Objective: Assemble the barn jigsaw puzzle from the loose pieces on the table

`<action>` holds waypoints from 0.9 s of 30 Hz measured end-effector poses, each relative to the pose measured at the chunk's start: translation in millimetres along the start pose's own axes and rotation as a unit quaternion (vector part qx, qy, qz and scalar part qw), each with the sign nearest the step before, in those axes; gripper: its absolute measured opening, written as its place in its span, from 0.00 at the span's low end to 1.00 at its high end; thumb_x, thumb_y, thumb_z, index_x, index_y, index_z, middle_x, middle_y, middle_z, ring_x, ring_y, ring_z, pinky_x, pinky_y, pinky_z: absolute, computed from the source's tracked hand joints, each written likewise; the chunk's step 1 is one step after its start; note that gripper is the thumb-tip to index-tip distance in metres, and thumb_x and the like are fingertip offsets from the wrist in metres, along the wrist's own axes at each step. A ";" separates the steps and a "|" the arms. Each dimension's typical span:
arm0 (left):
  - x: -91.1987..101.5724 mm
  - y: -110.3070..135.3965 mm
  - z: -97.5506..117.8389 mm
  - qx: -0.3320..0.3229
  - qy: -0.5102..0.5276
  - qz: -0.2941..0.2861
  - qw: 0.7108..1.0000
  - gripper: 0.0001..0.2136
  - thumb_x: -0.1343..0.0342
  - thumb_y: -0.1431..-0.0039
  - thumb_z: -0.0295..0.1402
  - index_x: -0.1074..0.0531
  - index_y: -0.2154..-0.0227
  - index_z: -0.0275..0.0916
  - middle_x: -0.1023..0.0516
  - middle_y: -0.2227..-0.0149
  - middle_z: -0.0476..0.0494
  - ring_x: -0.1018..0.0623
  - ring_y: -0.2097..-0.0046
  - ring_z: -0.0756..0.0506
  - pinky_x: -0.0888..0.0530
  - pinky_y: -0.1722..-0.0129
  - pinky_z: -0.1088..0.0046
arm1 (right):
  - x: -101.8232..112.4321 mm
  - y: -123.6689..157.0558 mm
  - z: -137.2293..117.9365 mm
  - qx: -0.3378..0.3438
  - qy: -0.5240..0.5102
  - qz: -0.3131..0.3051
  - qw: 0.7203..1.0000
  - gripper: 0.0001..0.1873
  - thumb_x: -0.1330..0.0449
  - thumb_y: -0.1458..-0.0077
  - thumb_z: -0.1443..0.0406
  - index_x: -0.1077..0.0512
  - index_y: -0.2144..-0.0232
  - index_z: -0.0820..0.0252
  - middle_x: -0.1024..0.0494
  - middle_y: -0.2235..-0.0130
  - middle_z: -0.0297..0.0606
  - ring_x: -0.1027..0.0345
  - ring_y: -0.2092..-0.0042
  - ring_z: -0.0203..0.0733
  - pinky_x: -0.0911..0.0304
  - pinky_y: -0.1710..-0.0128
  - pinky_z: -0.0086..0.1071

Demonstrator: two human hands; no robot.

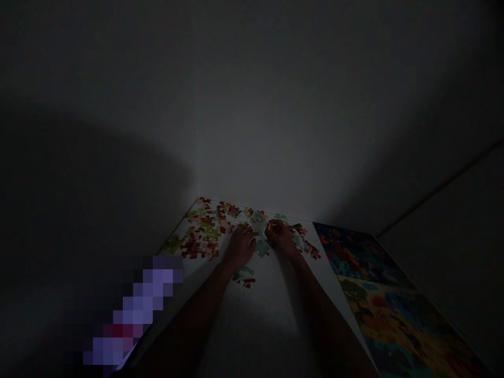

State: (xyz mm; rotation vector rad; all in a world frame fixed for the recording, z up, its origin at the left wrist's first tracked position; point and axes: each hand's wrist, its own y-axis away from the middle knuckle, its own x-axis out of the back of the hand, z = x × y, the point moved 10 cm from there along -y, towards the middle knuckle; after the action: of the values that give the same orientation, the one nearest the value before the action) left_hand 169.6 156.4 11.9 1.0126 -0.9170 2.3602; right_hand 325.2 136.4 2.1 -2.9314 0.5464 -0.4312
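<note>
The scene is dim. My left hand (pixel 240 245) lies palm down on the white tabletop (pixel 255 315), holding nothing, its fingers stretched out and thumb apart. Just right of it, my right hand (pixel 282 239) is closed, its curled fingers pinching a pale jigsaw puzzle piece (pixel 264 231) that they partly hide. A light green puzzle piece (pixel 262 249) lies between the two wrists. Nearer to me rest a green piece (pixel 244 272) and a red and white striped piece (pixel 248 283). Beyond my right hand are more pieces, among them a striped one (pixel 313 251).
Many loose puzzle pieces (pixel 202 228) cover the table's far left. More pieces (pixel 258 215) lie along the back edge against the grey wall (pixel 252 131). Colourful picture sheets (pixel 389 310) lie along the right side. A pixelated bright patch (pixel 134 310) hides the lower left.
</note>
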 end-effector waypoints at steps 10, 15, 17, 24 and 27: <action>7.5 0.7 -1.1 0.004 0.074 0.032 0.997 0.13 0.49 0.39 0.27 0.22 0.57 0.41 0.21 0.52 0.44 0.25 0.48 0.45 0.30 0.43 0.65 | 4.7 9.6 -0.8 -0.015 -0.052 0.038 0.998 0.20 0.35 0.64 0.58 0.35 0.67 0.56 0.31 0.74 0.28 0.37 0.73 0.36 0.40 0.76 0.28; 5.1 -0.8 -1.0 -0.003 0.096 0.028 0.995 0.10 0.48 0.39 0.30 0.22 0.59 0.40 0.20 0.54 0.43 0.23 0.50 0.44 0.29 0.45 0.64 | -2.6 19.5 -3.7 -0.034 -0.087 0.014 0.996 0.19 0.35 0.61 0.59 0.39 0.68 0.55 0.27 0.74 0.29 0.33 0.73 0.38 0.37 0.72 0.31; 3.7 -2.0 -3.6 0.005 0.113 0.026 0.993 0.09 0.47 0.39 0.30 0.22 0.61 0.40 0.19 0.56 0.43 0.23 0.51 0.44 0.29 0.46 0.64 | -5.4 22.6 -5.9 -0.035 -0.097 0.007 0.995 0.19 0.35 0.61 0.60 0.39 0.68 0.54 0.27 0.75 0.29 0.31 0.73 0.38 0.36 0.70 0.32; -2.0 -3.5 -14.3 0.025 0.173 0.023 0.984 0.07 0.46 0.41 0.31 0.23 0.64 0.40 0.19 0.60 0.45 0.21 0.56 0.45 0.27 0.51 0.69 | -13.5 34.2 0.8 -0.066 -0.151 -0.015 0.986 0.21 0.32 0.62 0.59 0.41 0.71 0.54 0.23 0.74 0.29 0.30 0.72 0.38 0.35 0.69 0.32; -3.8 -2.6 -15.6 0.025 0.190 0.018 0.981 0.07 0.45 0.41 0.31 0.23 0.64 0.39 0.19 0.58 0.45 0.21 0.56 0.46 0.26 0.52 0.71 | -14.2 42.2 1.3 -0.073 -0.164 -0.017 0.984 0.21 0.31 0.61 0.59 0.40 0.72 0.55 0.23 0.74 0.30 0.30 0.72 0.37 0.35 0.68 0.32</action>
State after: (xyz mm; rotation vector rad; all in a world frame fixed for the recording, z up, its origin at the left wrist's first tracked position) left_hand 166.1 168.8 2.1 0.5335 -0.7362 2.4952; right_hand 298.8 102.7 -10.2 -3.0600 0.4991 0.0961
